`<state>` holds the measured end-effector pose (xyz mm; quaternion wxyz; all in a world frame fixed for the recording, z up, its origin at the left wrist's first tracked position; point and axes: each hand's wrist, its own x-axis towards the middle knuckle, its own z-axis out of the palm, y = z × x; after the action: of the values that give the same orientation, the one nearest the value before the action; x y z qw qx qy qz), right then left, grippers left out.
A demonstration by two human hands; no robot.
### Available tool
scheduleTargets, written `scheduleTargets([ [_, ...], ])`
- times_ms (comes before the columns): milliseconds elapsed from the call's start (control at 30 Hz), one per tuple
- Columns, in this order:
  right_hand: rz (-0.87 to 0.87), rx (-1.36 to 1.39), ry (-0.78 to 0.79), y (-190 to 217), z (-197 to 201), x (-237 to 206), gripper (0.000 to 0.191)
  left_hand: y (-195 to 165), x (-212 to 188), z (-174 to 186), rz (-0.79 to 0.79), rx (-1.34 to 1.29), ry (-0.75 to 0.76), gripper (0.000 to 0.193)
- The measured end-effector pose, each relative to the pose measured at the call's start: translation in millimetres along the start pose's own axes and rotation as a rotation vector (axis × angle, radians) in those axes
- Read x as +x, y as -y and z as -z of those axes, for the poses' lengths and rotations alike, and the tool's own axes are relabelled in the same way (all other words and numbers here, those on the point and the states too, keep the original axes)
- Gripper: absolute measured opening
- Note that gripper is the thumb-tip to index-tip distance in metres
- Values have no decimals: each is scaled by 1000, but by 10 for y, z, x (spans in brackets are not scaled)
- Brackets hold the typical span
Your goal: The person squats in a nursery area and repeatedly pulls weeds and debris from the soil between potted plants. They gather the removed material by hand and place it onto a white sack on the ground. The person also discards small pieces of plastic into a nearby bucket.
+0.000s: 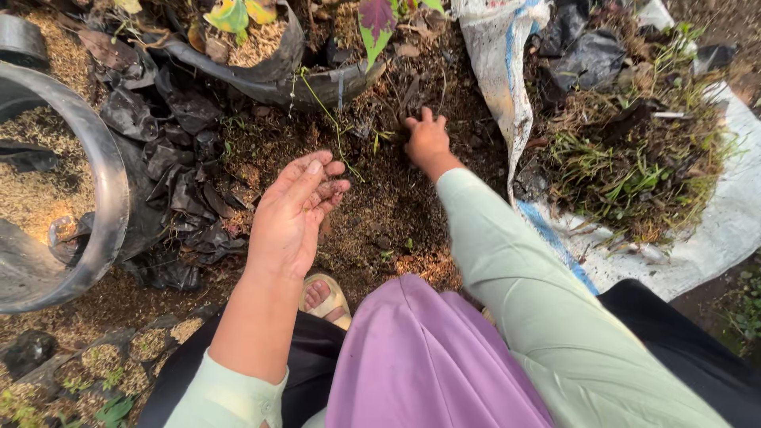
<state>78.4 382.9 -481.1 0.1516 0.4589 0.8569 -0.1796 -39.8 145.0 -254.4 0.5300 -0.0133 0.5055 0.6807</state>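
Observation:
My left hand (295, 210) hovers palm-up over the dark soil (388, 198), fingers together and slightly cupped, with crumbs of soil on the fingertips. My right hand (426, 139) reaches farther out and presses its fingers down into the soil near some thin green stems (333, 119). Both arms wear pale green sleeves. A purple cloth (420, 357) covers my lap, and a sandalled foot (323, 297) shows just below the left hand.
A large black tub (111, 190) with husk mix stands at left. Torn black plastic bags (170, 182) lie beside it. A black pot with leafy plants (261, 55) sits at the top. A white sack (499, 63) and a heap of pulled weeds (634, 166) lie right.

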Motion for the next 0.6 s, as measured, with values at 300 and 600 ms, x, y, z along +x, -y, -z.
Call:
scheduleTargets([
  [300,-184,601,82,-1127,1237,-429,29,19,5,7,-23,-42,23,23],
  [600,-46,759,-246,-1093,1960,-1284,21,-31,-62,-63,-49,-17,37,23],
])
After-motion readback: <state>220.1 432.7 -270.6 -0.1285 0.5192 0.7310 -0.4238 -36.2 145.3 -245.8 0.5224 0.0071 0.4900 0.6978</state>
